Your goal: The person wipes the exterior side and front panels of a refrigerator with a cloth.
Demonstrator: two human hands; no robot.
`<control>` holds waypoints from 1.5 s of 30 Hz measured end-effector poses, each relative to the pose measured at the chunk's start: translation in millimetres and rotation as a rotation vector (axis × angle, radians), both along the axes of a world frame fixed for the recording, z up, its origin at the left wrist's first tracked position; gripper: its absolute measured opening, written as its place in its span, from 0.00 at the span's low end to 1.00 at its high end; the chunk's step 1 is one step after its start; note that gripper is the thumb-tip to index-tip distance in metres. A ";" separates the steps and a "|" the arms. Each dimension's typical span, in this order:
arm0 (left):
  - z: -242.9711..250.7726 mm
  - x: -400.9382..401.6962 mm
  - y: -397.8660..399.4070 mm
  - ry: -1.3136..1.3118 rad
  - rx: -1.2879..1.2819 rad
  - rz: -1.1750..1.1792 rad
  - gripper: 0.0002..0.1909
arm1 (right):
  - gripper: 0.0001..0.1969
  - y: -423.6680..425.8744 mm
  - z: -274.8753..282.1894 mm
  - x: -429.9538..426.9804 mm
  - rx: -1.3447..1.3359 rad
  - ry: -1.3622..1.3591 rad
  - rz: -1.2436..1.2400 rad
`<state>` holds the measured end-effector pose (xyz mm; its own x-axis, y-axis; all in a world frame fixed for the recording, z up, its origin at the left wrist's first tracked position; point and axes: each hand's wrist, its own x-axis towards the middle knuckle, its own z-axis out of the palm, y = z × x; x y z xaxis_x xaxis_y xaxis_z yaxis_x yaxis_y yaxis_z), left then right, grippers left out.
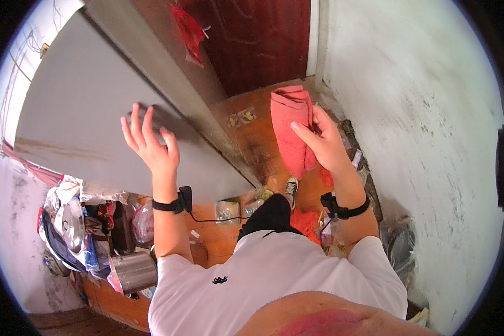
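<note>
A folded coral-red towel hangs from my right hand, thumb on its near face and the other fingers behind it. On the other side, my left hand is raised with its fingers apart and nothing in it. Behind that hand stands the broad grey side panel of a tall appliance or cabinet. The fingers cast a shadow on the panel; whether they touch it I cannot tell. Black straps with small devices circle both wrists.
A dark red door stands ahead, with a stained white wall at right. Packets and bags lie on the wooden floor. At lower left are a metal pot, a round lid and piled bags. A cable runs from the left wrist.
</note>
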<state>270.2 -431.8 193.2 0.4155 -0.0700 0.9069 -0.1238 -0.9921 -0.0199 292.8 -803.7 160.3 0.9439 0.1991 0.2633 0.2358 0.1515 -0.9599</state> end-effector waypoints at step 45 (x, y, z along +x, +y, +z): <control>-47.5 179.2 -143.8 -0.713 -0.651 1.059 0.29 | 0.20 184.2 27.8 689.8 -0.019 -0.106 0.954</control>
<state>449.4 -575.6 145.7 -0.5414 0.4807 0.6898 0.5093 -0.4653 0.7240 982.6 -619.5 188.1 0.3536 0.8764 0.3270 0.1068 0.3095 -0.9449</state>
